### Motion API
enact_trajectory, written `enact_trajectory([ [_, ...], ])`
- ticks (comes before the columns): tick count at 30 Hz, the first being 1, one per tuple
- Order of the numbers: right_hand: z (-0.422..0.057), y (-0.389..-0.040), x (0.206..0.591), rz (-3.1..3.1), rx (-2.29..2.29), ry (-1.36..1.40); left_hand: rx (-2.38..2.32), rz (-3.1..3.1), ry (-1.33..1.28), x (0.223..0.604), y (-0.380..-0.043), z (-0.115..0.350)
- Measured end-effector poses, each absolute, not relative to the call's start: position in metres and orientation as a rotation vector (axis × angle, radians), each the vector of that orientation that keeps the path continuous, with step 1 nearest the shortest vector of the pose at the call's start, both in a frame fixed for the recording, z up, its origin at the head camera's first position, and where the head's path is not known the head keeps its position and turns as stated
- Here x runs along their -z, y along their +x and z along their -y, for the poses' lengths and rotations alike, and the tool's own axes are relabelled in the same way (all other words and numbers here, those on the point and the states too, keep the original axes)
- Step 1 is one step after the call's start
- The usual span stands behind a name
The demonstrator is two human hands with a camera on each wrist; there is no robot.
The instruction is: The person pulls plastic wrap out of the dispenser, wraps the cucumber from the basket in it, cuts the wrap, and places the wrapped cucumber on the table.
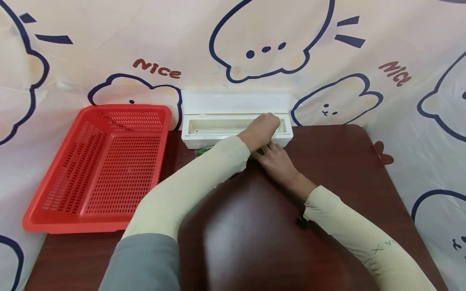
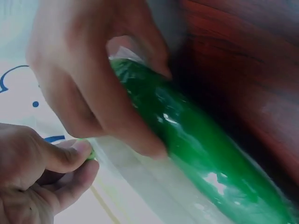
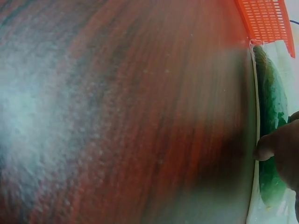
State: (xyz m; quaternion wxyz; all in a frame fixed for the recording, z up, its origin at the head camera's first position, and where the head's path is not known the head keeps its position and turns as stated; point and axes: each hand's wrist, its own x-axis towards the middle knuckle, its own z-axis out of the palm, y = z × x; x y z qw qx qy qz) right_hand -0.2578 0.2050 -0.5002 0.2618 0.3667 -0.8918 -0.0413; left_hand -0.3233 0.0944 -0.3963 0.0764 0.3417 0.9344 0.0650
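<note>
A long green cucumber point(image 2: 187, 126) in clear film lies along the front of a white lidded box point(image 1: 204, 142), mostly hidden by the arms in the head view. My right hand point(image 1: 278, 163) holds it, thumb and fingers on either side; the right wrist view shows part of this hand point(image 3: 282, 151) over the cucumber point(image 3: 271, 100). At the box's right end is my left hand point(image 1: 263, 128). In the left wrist view the thumb and fingers of my left hand point(image 2: 42, 172) pinch a small green piece point(image 2: 91, 153), largely covered by the fingertips.
A red perforated basket point(image 1: 165, 133) stands left of the box on the dark wood table point(image 1: 255, 234). The box's raised lid point(image 1: 236, 102) leans by the patterned cloth backdrop point(image 1: 204, 24). A small dark object point(image 1: 302, 221) lies beside the right sleeve.
</note>
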Motion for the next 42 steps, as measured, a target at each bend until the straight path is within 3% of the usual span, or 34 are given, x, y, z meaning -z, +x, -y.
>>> enact_trajectory([
  [7, -0.209, -0.258, 0.498, 2.390, 0.074, 0.972, -0.212, -2.817, 1.033, 0.395, -0.325, -0.112],
  [12, -0.208, -0.256, 0.506, 2.339, -0.119, 1.027, -0.262, -2.804, 1.138, 0.400, -0.326, -0.133],
  [21, -0.201, -0.249, 0.512, 2.407, -0.473, 1.011, -0.256, -2.786, 1.106, 0.398, -0.324, -0.152],
  [28, -0.205, -0.248, 0.515, 2.357, -0.160, 1.035, -0.061, -2.803, 1.140, 0.397, -0.319, -0.155],
  [36, -0.204, -0.246, 0.507, 2.448, 0.011, 0.960, 0.072, -2.990, 1.245, 0.375, -0.301, -0.115],
  [42, -0.204, -0.241, 0.500, 2.531, 0.114, 0.973, -0.224, -3.061, 1.011, 0.368, -0.280, -0.041],
])
